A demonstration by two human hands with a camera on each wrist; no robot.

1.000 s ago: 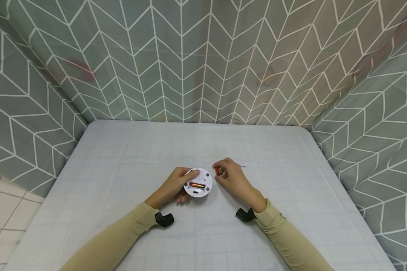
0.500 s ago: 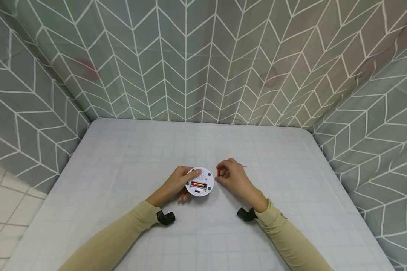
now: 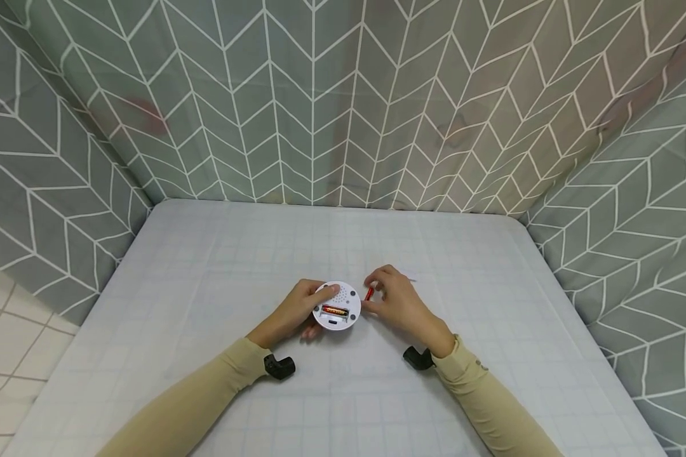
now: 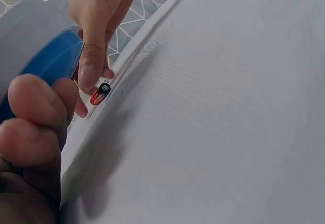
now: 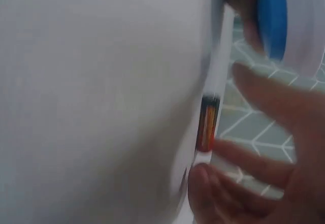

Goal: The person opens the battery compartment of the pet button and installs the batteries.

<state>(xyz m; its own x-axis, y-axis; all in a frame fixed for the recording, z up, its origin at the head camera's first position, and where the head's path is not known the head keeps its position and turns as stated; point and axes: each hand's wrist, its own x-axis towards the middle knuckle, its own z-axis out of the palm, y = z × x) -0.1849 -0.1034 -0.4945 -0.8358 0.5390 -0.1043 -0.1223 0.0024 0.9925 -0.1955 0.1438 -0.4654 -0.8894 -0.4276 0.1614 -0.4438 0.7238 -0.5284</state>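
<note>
My left hand [image 3: 294, 311] grips a round white device [image 3: 351, 295], thumb on its face and the other fingers beneath. That face, turned up, has small speaker holes, dark round feet and an uncovered battery bay with a red, gold and black battery [image 3: 335, 311] lying in it. A blue band [image 4: 51, 64] shows on the device's other side in the left wrist view. Just right of the device, my right hand [image 3: 400, 299] holds a second battery [image 3: 369, 293], red and black, among its fingers. In the right wrist view, this battery [image 5: 207, 123] touches the fingers while the thumb appears apart from it.
A white cloth with faint grid lines covers the table [image 3: 263, 241]. Beyond the right hand lies a thin dark item [image 3: 413, 280], mostly hidden. Grey patterned curtains [image 3: 331, 114] hang at the back and both sides. Each wrist wears a black camera mount [image 3: 280, 367].
The second battery has tilted from near upright to slanted in the right hand's fingers. The left hand and device moved slightly right in the view early on, then stayed about still.
</note>
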